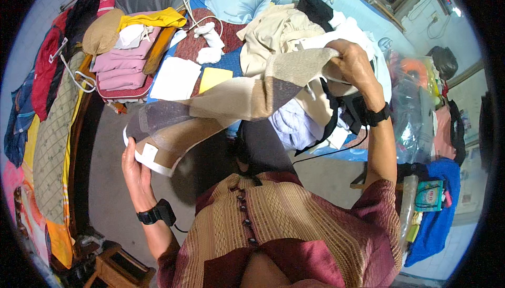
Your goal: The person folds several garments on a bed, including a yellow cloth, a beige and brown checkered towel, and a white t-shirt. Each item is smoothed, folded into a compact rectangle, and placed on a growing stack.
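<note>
A long, thin fabric garment (225, 97) in brown, beige and dark grey panels stretches in the air between my hands. My left hand (136, 169) pinches its white-banded end, near a small white label (149, 153). The opposite, narrower end is gripped by my right hand (351, 63), higher up and over the clothes heap. Beneath the right end lie beige cloth (276, 31), light lavender cloth (296, 124) and black-edged pieces. What kind of garment I hold cannot be told for certain.
A bed with a blue floral sheet (256, 0) bears white folded cloth (175, 78), a yellow piece (216, 79) and white socks (210, 41). Pink folded fabric (120, 69) is stacked at left, near a draped wooden rail. A wooden stool (120, 266) stands at lower left.
</note>
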Tool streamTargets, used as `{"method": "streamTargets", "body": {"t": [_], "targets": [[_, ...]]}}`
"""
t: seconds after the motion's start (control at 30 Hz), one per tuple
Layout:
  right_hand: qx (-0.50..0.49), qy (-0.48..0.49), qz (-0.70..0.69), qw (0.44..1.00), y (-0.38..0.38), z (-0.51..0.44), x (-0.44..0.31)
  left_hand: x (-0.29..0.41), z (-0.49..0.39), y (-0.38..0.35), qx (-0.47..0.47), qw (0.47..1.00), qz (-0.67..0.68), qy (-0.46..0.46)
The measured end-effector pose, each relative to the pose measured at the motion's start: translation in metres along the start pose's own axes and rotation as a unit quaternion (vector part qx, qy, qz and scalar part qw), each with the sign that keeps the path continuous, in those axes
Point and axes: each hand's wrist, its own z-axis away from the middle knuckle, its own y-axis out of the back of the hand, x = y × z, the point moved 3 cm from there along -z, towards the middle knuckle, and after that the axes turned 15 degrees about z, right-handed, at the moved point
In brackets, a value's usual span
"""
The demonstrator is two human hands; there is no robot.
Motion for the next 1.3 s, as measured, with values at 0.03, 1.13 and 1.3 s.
{"method": "streamTargets", "body": {"t": [0.03, 1.13, 1.3], "targets": [[-0.038, 0.031, -0.02, 0.999, -0.007, 0.0, -0.003, 0.005, -0.002, 0.005, 0.015, 1.0, -0.001, -0.004], [0.089, -0.281, -0.773, 0.562, -0.092, 0.024, 0.079, 0.101, 0.0, 0.05, 0.053, 0.985, 0.125, -0.105], [0.075, -0.265, -0.809, 0.519, -0.074, 0.072, 0.086, 0.09, 0.019, 0.071, 0.079, 0.984, 0.118, -0.11]]}}
